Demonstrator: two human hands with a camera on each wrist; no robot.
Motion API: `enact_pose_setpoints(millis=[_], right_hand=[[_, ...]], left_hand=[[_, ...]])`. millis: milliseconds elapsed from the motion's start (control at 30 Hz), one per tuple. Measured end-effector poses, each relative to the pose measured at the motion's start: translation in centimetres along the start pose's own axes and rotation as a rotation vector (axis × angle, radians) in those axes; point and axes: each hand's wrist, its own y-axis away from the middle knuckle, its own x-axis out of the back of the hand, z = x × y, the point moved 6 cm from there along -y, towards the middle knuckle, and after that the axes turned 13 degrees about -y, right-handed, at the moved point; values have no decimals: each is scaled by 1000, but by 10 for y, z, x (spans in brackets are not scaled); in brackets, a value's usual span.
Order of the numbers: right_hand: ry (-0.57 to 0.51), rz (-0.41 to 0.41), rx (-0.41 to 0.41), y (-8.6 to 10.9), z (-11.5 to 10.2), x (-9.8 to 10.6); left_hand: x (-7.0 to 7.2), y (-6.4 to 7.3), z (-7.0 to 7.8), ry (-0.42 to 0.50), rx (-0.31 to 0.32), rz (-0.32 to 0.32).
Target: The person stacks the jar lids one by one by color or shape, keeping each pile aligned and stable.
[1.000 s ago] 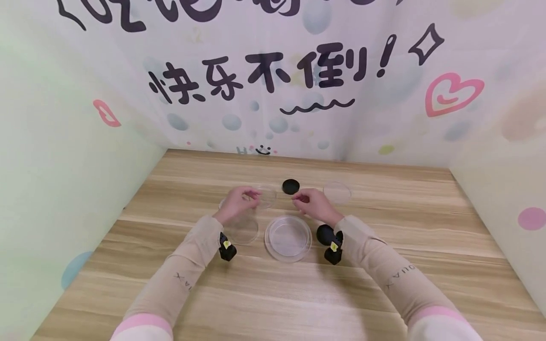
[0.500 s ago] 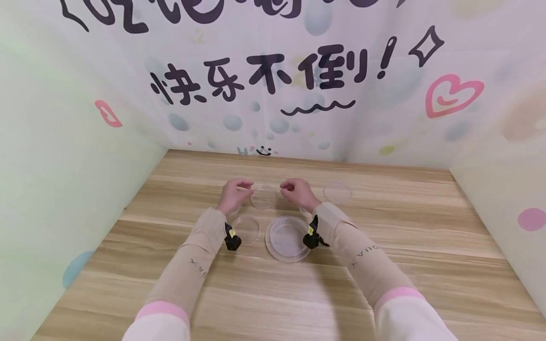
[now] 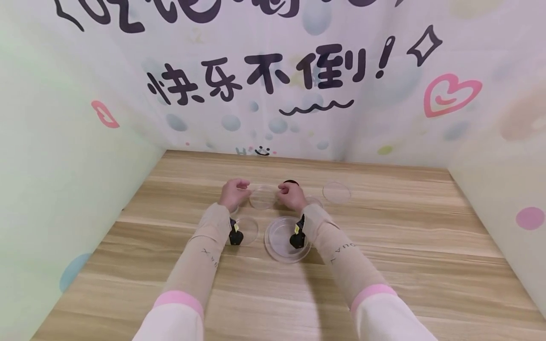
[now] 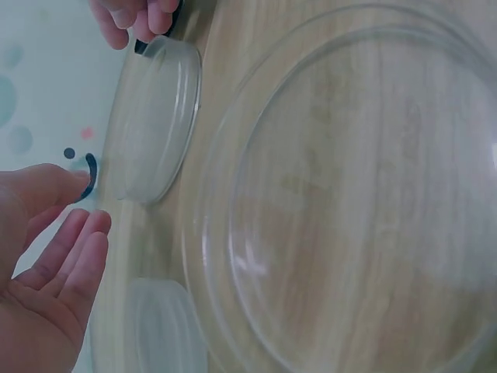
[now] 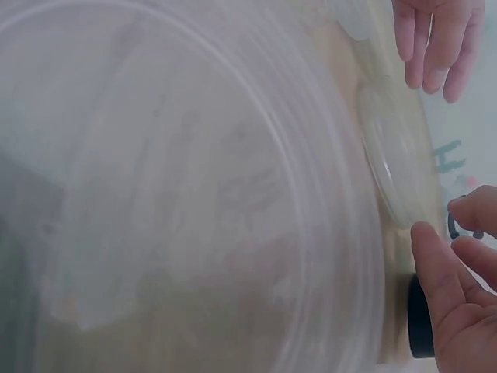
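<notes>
A clear, shallow round dish, much like a petri dish [image 3: 262, 198], stands at the back centre between my two hands. My left hand [image 3: 234, 194] is at its left side, thumb and fingers spread apart with nothing between them in the left wrist view. On the dish's other side is my right hand [image 3: 292, 196]; in the right wrist view a fingertip comes right to the rim of the petri dish [image 5: 397, 159]. A black round disc [image 3: 292, 182] peeks out behind the right hand, mostly hidden by it.
Below my right wrist sits a larger clear dish [image 3: 281, 258] with nested rings. Another clear dish [image 3: 249, 231] lies under the left wrist. Farther right is a clear dish [image 3: 337, 192], and one more dish [image 3: 314, 201] is partly covered by the right wrist. A printed cloth [image 3: 264, 123] hangs behind.
My right hand has moved left from beside the black disc to the dish's right side, partly covering the disc. The left hand has shifted slightly back. The dish between them has stayed about where it was.
</notes>
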Motion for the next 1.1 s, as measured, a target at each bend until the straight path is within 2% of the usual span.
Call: enact_pose_setpoints(millis=[67,133,367,467,500,567,600,667,700,733,767,800,867,933,967,1000,1033,1100], right_hand=[[11,1,6,-4,9,-4],[31,-8,-1,-1,6,-8],[87,-16,-26,32,-43,-8],[87,-20,-9,38,-53,-8],[92,-8,12,38,-53,-8],[73,-44,-14,34,-46,-10],[62,-51,2,30,-40,-11],[53,-76,-19,28,-36,-12],[41,-88,-38,27,-33,-12],[36,-99,-49,26,-32,-12],[33,-90,-25,26,-33,-12],[44,-87,-23,27,-34,-11],[65,-90,-18,28,-38,-11],[76,-83,23,28,-39,-12],[83,-79,22,27,-38,-12],[92,-83,-2,26,-37,-13],[100,-67,13,23,-33,-14],[112,-32,8,13,-17,-16]], left_hand=[[-2,-1,-2,-13,1,-11],[-4,-2,-4,-25,3,-19],[-10,-5,-9,-61,42,-30],[-11,-3,-9,-82,43,-27],[-11,-2,-9,-87,39,-26],[-11,0,-8,-88,41,-28],[-11,0,-8,-81,53,-31],[-14,-5,-13,-73,74,-38],[-15,-5,-14,-53,63,-43],[-23,-18,-28,-36,45,-35],[-33,-34,-47,-30,41,-31],[-46,-53,-71,-16,35,-33],[-76,-99,-129,6,-11,-27],[-111,-151,-197,10,-38,-18],[-119,-164,-213,7,-37,-20],[-122,-167,-219,16,-54,-16],[-117,-160,-211,17,-76,-1],[-89,-116,-154,1,-25,-5]])
